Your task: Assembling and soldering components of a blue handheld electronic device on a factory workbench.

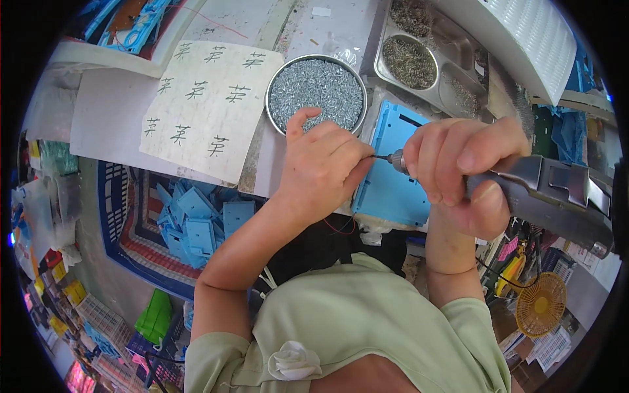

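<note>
My right hand (458, 170) is wrapped around a dark electric screwdriver (550, 190), which lies nearly level with its bit pointing left. The bit's tip reaches the pinched thumb and forefinger of my left hand (321, 160). Whatever those fingertips hold is too small or too hidden to make out. Under both hands lies a flat light-blue plastic panel (386, 196) with slots and small holes, partly covered by them. Just beyond my left hand stands a round metal bowl (268, 98) full of small silvery metal pieces, and my raised little finger overlaps its near rim.
A steel compartment tray (452, 56) holds small brassy parts at the back right. Sheets of handwritten paper (196, 108) cover the table's left. Below that edge, a dark blue basket (114, 229) contains blue plastic pieces (196, 216). A yellow fan (540, 304) stands lower right.
</note>
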A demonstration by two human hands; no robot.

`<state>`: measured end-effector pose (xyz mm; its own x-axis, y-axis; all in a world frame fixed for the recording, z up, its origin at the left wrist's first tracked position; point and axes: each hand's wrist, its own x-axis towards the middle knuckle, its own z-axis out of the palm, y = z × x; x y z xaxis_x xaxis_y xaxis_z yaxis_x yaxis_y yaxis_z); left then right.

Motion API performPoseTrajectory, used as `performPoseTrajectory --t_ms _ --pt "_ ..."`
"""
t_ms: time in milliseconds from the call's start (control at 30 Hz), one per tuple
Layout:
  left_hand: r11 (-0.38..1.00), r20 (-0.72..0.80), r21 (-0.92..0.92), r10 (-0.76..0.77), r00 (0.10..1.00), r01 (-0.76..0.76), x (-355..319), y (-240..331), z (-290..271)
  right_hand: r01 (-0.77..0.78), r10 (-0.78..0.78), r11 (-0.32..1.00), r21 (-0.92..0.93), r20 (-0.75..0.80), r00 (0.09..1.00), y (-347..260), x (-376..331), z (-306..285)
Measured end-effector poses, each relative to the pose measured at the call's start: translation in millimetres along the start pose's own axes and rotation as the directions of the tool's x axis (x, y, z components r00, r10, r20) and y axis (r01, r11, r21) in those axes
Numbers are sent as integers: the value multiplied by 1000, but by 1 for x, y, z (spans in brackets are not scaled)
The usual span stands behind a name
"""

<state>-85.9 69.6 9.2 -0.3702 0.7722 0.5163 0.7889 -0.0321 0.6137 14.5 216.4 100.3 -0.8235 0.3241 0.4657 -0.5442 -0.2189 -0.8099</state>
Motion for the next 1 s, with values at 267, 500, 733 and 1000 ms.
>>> performPoseTrajectory --t_ms 267,500,733,1000 --pt "910 25 379 -190 981 167 15 -41 -32 -178 175 984 -24 -89 981 -10 -24 13" --pt "931 2 349 -117 993 109 14 -54 -21 -289 272 945 -152 -123 954 0 -38 16" --pt "960 19 276 -46 999 39 13 -44 -21 -207 237 865 -456 10 971 7 -36 12" --pt "992 85 -122 32 996 -21 -24 12 -17 -19 39 983 -181 105 994 -12 -18 12"
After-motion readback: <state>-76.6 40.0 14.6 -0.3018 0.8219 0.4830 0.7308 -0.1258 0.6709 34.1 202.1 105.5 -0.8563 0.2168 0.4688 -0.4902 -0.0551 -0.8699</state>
